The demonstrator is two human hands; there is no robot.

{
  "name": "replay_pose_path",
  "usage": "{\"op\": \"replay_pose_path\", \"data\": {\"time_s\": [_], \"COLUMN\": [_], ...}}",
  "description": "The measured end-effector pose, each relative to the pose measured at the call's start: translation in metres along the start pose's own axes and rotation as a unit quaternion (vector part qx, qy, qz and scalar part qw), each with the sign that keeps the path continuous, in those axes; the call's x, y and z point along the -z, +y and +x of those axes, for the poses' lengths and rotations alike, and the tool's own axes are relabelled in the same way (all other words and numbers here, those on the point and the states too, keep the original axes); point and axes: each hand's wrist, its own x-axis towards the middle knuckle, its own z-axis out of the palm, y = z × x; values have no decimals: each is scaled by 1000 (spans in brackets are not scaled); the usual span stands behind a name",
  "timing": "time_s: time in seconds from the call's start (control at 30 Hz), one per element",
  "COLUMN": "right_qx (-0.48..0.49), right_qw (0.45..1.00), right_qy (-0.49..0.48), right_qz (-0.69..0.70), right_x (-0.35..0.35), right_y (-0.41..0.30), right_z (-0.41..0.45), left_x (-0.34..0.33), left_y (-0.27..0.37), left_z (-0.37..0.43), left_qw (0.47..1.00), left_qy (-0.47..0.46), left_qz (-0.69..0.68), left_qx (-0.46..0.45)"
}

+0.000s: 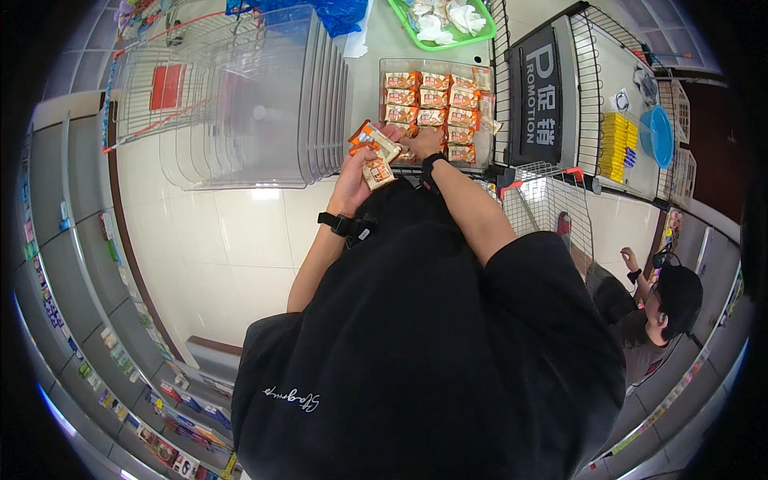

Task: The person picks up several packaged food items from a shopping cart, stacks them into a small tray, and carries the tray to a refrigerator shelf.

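A clear plastic bin [487, 157] in front of me holds rows of small orange-and-cream wrapped snack packets [433, 98]. My left hand [353, 183] is at the bin's near left corner, gripping a few of the same snack packets [378, 171] in a loose fan. Over the front rows, my right hand [425, 144] reaches down with its fingers among the packets. Whether those fingers pinch one is hidden by the hand itself. Black straps circle both of my wrists.
Nested clear plastic bins [270, 102] stand left of the filled bin. Behind it sits a green tray [414, 36] with crumpled white wrappers. A black wire rack with a promotion sign [537, 96] borders the right side. A person [654, 318] crouches near a wire shopping cart [546, 198].
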Motion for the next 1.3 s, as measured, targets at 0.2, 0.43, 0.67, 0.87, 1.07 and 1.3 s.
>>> {"op": "replay_pose_path", "data": {"time_s": [0.2,0.43,0.67,0.87,1.07,1.3], "right_qx": [177,350,550,302,201,365], "right_qw": [872,892,787,851,953,931], "right_qy": [-160,48,222,131,-25,12], "right_qz": [427,284,171,409,224,6], "right_x": [123,168,182,179,166,125], "right_y": [-36,-12,1,1,-17,2], "right_z": [-73,-106,-126,-135,-128,-17], "left_x": [-3,-37,-41,-45,-14,23], "left_y": [-10,-27,-18,-34,-86,-46], "left_z": [17,39,30,42,41,12], "left_qw": [987,986,956,889,784,994], "left_qy": [42,23,-26,48,-11,80], "left_qz": [150,166,275,456,602,27], "left_qx": [34,-20,95,-12,-152,62]}}
